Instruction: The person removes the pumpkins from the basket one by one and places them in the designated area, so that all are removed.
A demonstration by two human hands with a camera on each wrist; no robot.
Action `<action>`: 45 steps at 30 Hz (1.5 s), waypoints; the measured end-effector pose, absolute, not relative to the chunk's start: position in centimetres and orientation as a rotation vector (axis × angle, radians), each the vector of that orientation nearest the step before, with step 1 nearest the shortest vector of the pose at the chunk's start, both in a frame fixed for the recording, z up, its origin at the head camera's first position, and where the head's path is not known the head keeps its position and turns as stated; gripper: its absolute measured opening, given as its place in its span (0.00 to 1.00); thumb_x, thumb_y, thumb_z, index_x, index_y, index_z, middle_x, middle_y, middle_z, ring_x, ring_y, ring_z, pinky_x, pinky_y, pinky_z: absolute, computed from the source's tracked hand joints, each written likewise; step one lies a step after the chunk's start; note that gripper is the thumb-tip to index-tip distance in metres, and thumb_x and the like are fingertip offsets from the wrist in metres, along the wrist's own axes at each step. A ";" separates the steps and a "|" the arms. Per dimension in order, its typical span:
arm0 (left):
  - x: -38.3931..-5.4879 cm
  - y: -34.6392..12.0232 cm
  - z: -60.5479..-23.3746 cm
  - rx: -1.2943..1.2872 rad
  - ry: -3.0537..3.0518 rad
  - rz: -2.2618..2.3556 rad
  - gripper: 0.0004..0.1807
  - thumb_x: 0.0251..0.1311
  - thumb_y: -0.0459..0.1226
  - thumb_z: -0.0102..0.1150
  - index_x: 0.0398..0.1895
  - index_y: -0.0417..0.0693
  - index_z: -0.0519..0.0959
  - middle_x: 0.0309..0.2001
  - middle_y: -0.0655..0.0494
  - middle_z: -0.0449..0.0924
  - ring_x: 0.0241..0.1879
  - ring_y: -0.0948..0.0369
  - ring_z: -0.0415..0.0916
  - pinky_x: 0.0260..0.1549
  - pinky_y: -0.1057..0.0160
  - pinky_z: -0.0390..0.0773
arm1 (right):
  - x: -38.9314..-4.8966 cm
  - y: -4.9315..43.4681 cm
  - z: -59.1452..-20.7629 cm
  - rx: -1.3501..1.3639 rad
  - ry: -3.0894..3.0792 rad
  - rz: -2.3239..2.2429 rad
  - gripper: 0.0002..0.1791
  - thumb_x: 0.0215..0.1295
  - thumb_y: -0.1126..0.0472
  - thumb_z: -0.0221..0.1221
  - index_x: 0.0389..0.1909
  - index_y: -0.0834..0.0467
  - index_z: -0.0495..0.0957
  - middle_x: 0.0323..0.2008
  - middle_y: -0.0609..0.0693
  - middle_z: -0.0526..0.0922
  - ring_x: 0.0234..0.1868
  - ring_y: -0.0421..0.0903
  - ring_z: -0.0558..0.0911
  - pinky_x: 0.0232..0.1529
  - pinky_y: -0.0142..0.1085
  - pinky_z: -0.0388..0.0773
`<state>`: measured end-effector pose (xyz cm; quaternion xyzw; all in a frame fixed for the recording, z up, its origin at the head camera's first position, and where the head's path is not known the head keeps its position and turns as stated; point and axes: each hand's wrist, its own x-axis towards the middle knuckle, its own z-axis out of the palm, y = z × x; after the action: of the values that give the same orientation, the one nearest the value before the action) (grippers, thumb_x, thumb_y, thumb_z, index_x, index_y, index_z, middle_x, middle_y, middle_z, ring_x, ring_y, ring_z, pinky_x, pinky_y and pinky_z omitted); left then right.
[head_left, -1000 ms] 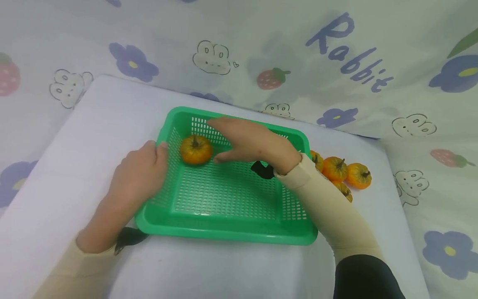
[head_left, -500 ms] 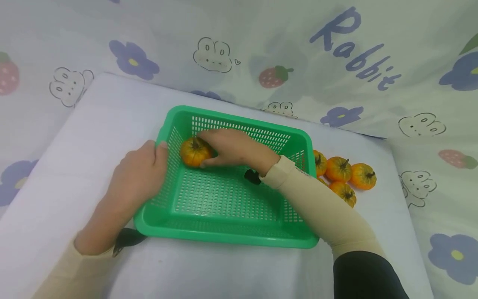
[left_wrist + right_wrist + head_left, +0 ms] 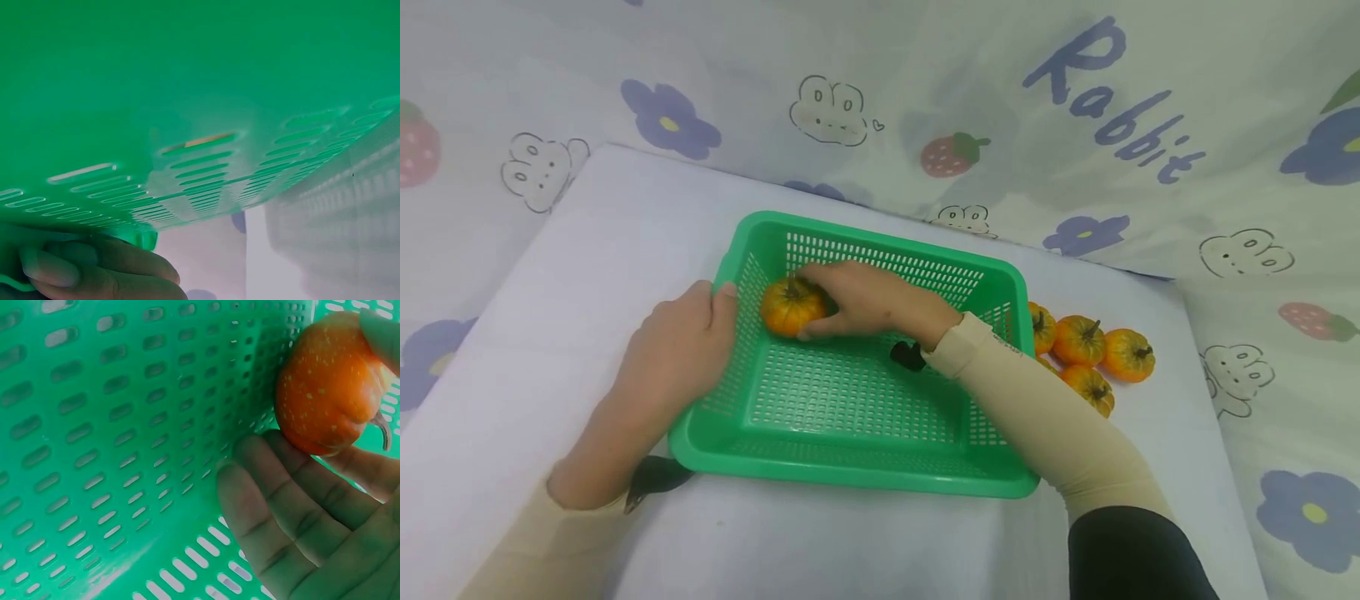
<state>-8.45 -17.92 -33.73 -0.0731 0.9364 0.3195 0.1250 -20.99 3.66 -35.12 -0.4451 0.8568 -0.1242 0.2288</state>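
A small orange pumpkin [image 3: 792, 307] with a short stem sits in the back left corner of a green plastic basket [image 3: 850, 483]. Reaching in from the right, my right hand [image 3: 868, 298] holds that pumpkin between thumb and fingers. In the right wrist view the thumb lies on one side of the pumpkin [image 3: 331, 387] and a finger reaches under the other, close to the slotted wall. My left hand [image 3: 681, 350] grips the basket's left rim, thumb on top. From the left wrist view, its curled fingers [image 3: 100, 269] show below the basket's outer wall [image 3: 187, 81].
Several more orange pumpkins [image 3: 1078, 340] lie grouped on the white table [image 3: 647, 225] just right of the basket. A patterned cloth [image 3: 880, 83] with rabbits and flowers hangs behind the table. My right forearm crosses over the basket's right rim.
My right hand has moved down and left onto the pumpkin in the basket and taken hold of it. The left hand keeps its grip on the rim.
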 end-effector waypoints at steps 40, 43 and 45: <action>-8.5 -17.8 -33.7 -0.205 2.711 0.962 0.34 0.81 0.59 0.18 0.44 0.39 0.68 0.26 0.45 0.69 0.22 0.50 0.70 0.16 0.56 0.72 | -21.4 5.0 -33.9 -1.253 2.300 -0.436 0.40 0.63 0.36 0.70 0.66 0.59 0.75 0.57 0.49 0.80 0.52 0.42 0.77 0.56 0.36 0.73; -8.4 -17.9 -33.7 -0.212 2.701 0.970 0.34 0.81 0.59 0.18 0.45 0.39 0.67 0.27 0.44 0.69 0.21 0.51 0.71 0.16 0.56 0.73 | -21.4 5.0 -33.9 -1.222 2.288 -0.436 0.40 0.64 0.36 0.70 0.66 0.59 0.73 0.57 0.49 0.80 0.50 0.42 0.78 0.52 0.35 0.75; -8.3 -17.9 -33.6 -0.216 2.696 0.973 0.34 0.81 0.59 0.18 0.45 0.39 0.67 0.27 0.44 0.70 0.21 0.51 0.71 0.16 0.56 0.73 | -21.3 4.9 -33.8 -1.200 2.279 -0.435 0.40 0.64 0.37 0.70 0.66 0.59 0.72 0.55 0.49 0.80 0.48 0.42 0.78 0.50 0.35 0.76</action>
<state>-8.34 -17.90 -33.64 -0.0746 0.9295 0.3356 0.1333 -21.34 4.89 -33.83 -0.4433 0.8422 -0.1607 0.2615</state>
